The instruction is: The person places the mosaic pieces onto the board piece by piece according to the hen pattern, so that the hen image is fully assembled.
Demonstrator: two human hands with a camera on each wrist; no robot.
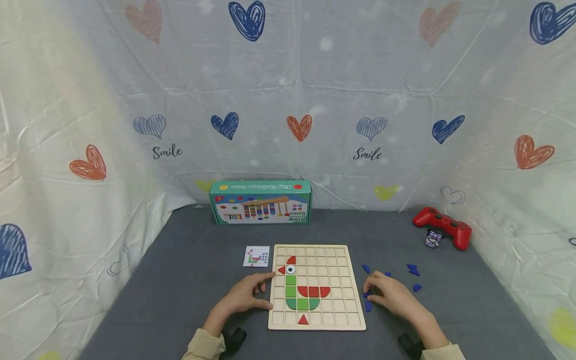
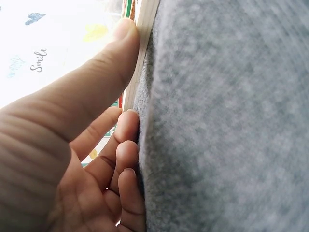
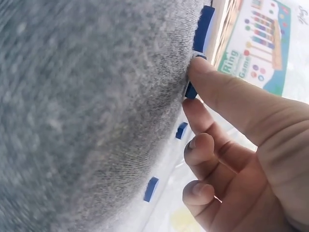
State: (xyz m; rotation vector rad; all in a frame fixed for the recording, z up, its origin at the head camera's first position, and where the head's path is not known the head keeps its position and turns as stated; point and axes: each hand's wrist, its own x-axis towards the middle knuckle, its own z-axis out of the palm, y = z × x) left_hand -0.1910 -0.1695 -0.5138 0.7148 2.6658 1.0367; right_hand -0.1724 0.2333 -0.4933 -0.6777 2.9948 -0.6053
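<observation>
A wooden grid board lies on the table with red, green and teal pieces and an eye piece set in a bird-like figure. My left hand rests at the board's left edge, thumb and index fingertip touching it, the other fingers loosely bent. To the board's right, my right hand pinches a small blue piece between thumb and index finger, at table level. Another blue piece lies just in front of it. More blue pieces are scattered around that hand.
A small picture card lies at the board's upper left. Behind stands a Ring Challenge Game box. A red game controller and a small character figure sit at the back right. A heart-printed cloth hangs behind the table.
</observation>
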